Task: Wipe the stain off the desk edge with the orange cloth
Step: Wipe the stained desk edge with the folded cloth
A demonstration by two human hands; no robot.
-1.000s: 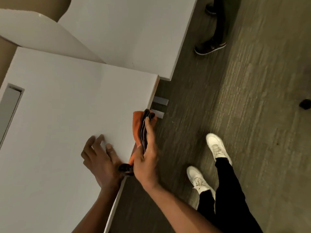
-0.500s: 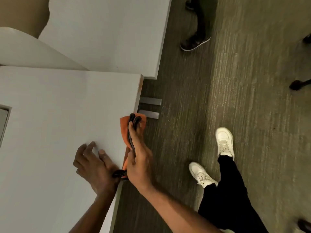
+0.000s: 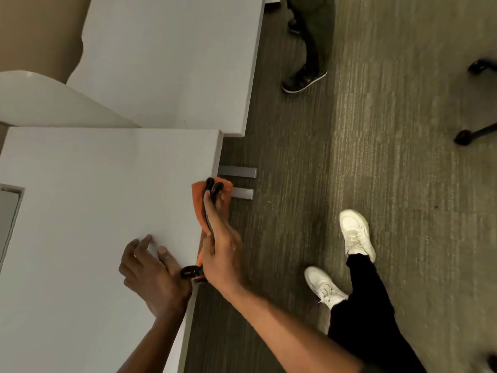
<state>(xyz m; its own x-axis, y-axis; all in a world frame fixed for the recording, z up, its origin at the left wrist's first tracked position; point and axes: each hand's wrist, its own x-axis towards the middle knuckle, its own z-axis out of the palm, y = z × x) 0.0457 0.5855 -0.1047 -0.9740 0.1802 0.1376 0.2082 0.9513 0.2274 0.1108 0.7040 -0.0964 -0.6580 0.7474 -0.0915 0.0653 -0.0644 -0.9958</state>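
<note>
Hands working: right hand (image 3: 219, 254) is pressing cloth (image 3: 199, 208) along desk (image 3: 107, 197) edge, mid-wipe; left hand (image 3: 153, 273) is resting open, bracing. Next, probably more rubbing.

I see bare forearms, black caps on my right fingertips (image 3: 210, 181), black trousers (image 3: 368, 313) and white laced sneakers (image 3: 356, 232).

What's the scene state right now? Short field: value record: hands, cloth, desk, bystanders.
left hand: flat on the desk top, fingers spread, holding nothing
right hand: pressing the orange cloth against the desk edge
orange cloth: folded over the desk edge, under the right hand
desk: white top, bare where visible
stain: not visible, the cloth covers that spot
floor: grey carpet
second person's shoe: on the carpet beyond the desk
</note>
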